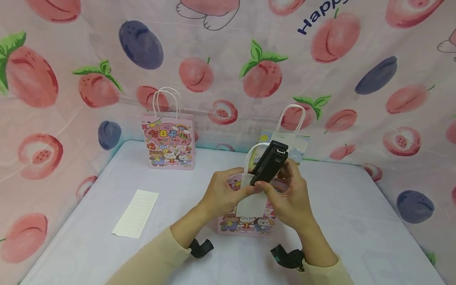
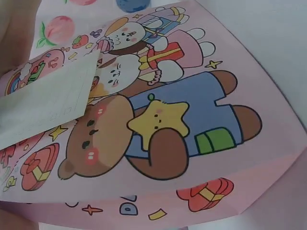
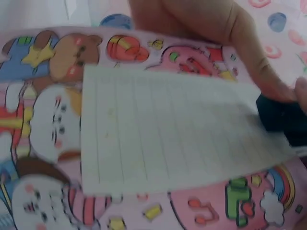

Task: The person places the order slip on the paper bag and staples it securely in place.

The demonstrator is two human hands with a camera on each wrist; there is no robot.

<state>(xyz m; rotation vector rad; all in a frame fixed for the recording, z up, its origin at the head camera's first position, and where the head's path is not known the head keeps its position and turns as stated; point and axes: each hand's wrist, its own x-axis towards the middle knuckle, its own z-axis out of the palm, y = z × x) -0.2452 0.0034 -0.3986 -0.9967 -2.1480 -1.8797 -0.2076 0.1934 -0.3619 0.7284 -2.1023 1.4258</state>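
Upright before me stands a pink paper gift bag [image 1: 246, 228] with cartoon animals and a white handle. A lined paper slip [image 1: 251, 204] lies flat against its upper front. Over the top edge of bag and slip sits a black stapler [image 1: 269, 162], tilted up to the right. My right hand [image 1: 293, 198] grips the stapler, thumb near its lower end. My left hand [image 1: 221, 194] pinches the bag's upper left edge, its thumb touching the stapler's low end. In the right wrist view, the slip [image 3: 158, 134] spans the bag between the characters and the stapler [image 3: 278, 115].
A second pink gift bag [image 1: 169, 144] stands at the back left of the white table [image 1: 338, 229]. Behind my right hand is another bag [image 1: 301, 146] with a landscape print and white slip. A loose lined slip [image 1: 136, 213] lies at left.
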